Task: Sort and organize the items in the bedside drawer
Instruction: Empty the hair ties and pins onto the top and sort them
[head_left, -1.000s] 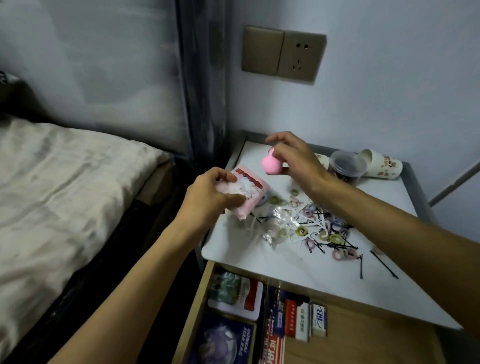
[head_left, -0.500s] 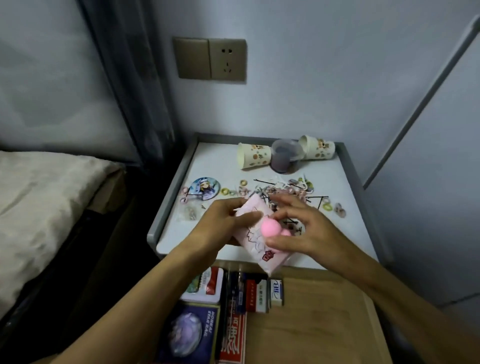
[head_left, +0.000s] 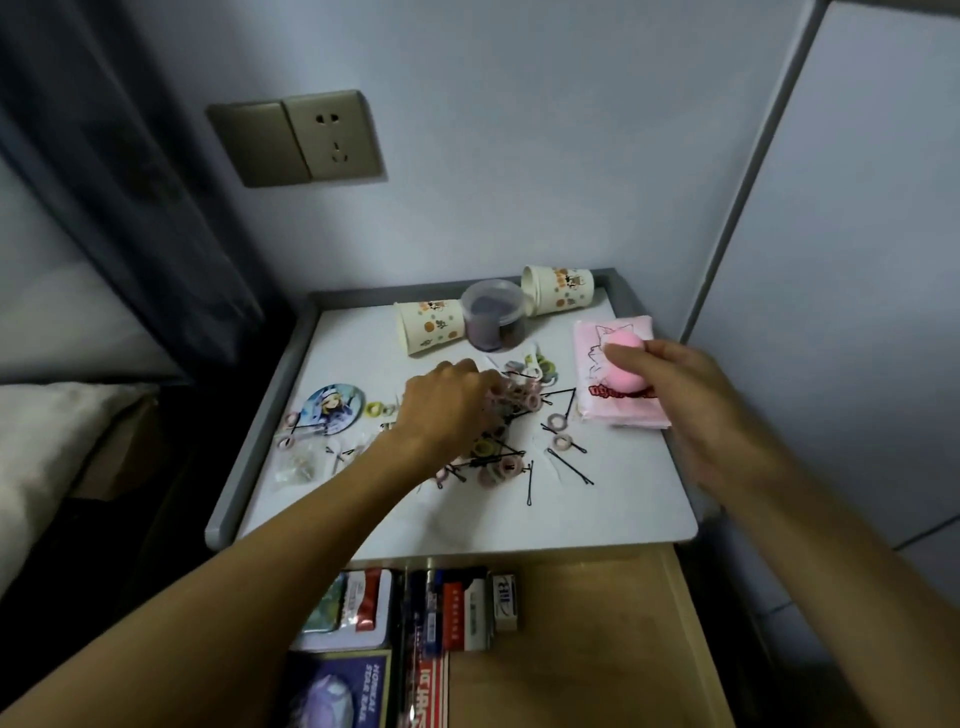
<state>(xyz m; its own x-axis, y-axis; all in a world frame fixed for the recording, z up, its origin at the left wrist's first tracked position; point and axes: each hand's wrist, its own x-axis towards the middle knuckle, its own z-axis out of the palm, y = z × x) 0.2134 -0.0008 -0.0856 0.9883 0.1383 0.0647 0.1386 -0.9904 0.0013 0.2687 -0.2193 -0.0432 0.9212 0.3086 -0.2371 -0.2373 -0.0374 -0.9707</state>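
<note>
A pink tissue packet (head_left: 618, 405) lies flat at the right side of the white nightstand top (head_left: 363, 509). My right hand (head_left: 680, 395) holds a pink makeup sponge (head_left: 626, 366) just above the packet. My left hand (head_left: 447, 410) reaches into a heap of small hair ties and black bobby pins (head_left: 514, 441) in the middle of the top, its fingers curled among them; what they grasp is hidden. Below the top the wooden drawer (head_left: 571, 660) stands open.
Two paper cups (head_left: 431, 327) (head_left: 558, 291) lie on their sides at the back with a clear plastic jar (head_left: 493, 314) between them. A round badge (head_left: 332, 408) lies at the left. Boxes and a tin (head_left: 353, 608) fill the drawer's left side. A bed (head_left: 36, 447) is at the left.
The tissue packet left my left hand and now lies at the right of the top. My left hand moved to the hair ties. My right hand carried the sponge rightward.
</note>
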